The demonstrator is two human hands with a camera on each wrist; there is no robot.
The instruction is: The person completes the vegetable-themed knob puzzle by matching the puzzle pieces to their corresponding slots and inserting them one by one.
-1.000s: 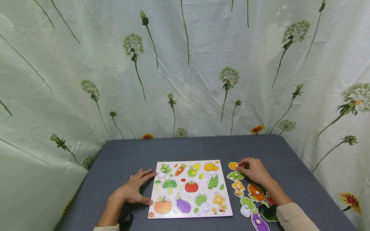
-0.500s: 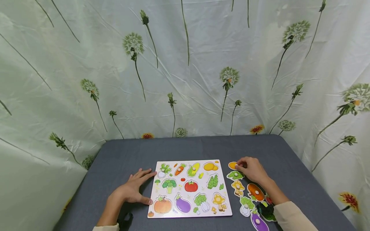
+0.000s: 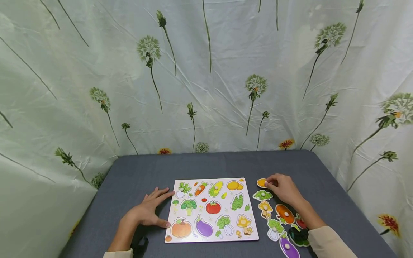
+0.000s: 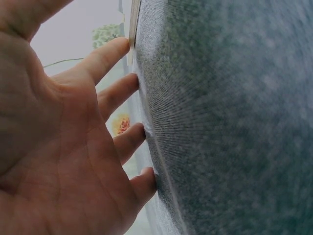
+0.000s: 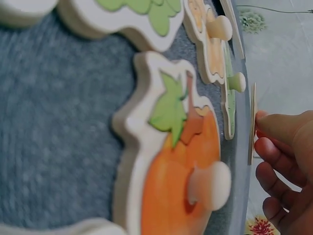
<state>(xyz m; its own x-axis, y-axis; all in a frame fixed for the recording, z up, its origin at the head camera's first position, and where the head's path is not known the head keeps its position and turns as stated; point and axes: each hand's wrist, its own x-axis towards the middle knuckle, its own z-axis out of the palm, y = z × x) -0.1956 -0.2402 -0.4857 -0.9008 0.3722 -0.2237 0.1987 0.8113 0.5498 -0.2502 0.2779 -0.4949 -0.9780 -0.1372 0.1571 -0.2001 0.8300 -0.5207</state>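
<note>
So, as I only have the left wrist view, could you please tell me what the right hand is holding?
Observer: In the head view, the right hand pinches a yellow oval puzzle piece.
Operator: Thank you; and what is the thin edge that the left hand touches?
Observer: It is the left edge of a white puzzle board printed with vegetables.
Operator: Could you also say what lies to the board's right?
Observer: A purple eggplant piece, among others, lies there on the grey table.

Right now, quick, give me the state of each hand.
Left hand: open, spread at the edge of the board.
Right hand: closed, pinching the yellow piece.
</note>
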